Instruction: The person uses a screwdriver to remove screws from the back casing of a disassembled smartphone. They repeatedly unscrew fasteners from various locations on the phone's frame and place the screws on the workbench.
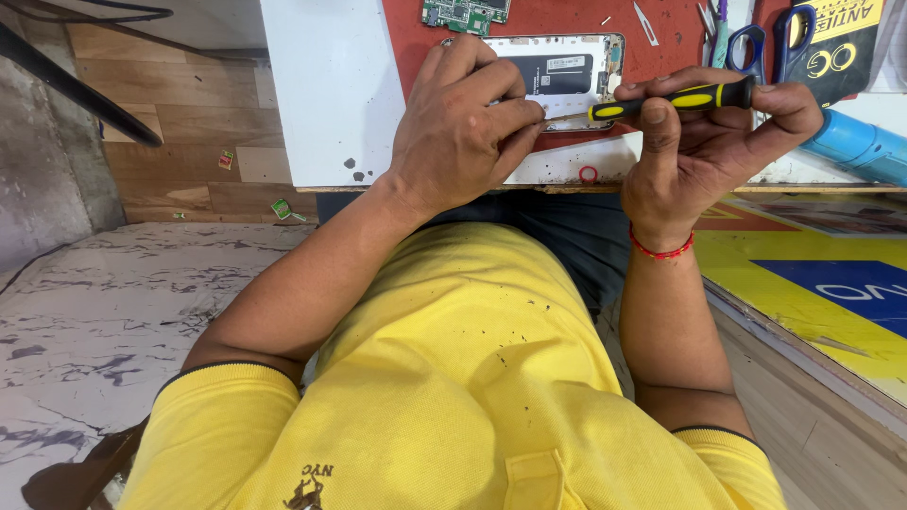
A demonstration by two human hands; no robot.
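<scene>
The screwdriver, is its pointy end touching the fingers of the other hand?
Touching. The head view shows the screwdriver held in the right hand, with its metal tip running straight into the pinched fingertips of the left hand; no gap shows.

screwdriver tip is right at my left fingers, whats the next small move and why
Probably lower the tip onto the opened phone. The right hand holds the black and yellow screwdriver level, its tip at the left hand fingertips, which seem to pinch something too small to make out, just above the phone's edge.
</scene>
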